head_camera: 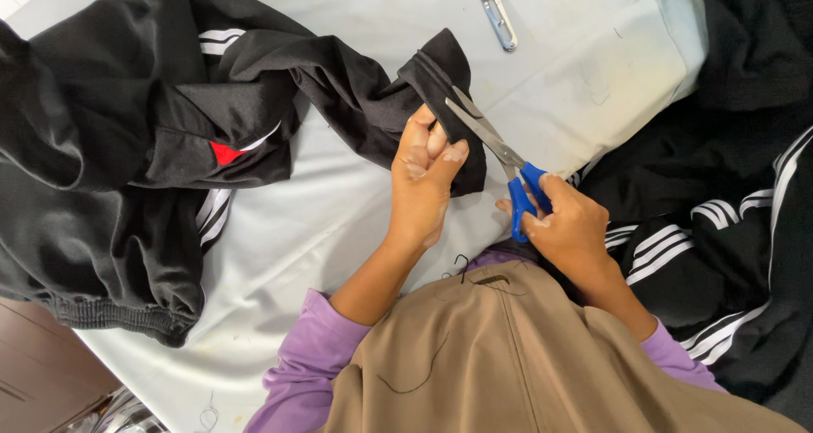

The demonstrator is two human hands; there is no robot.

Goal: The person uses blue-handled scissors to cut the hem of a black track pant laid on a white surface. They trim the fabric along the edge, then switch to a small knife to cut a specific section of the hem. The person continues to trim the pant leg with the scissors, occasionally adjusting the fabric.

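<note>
Between both hands, trimming is underway: left hand (421,175) pinches the black garment's cuff (440,69); right hand (569,226) grips blue-handled scissors (500,158), blades parted. Closing squarely on the fold seems next.

A pale white cloth-covered surface (584,77), faintly stained, fills the view under even, soft light. At the lower left corner stands dark brown wooden furniture (38,365).
</note>
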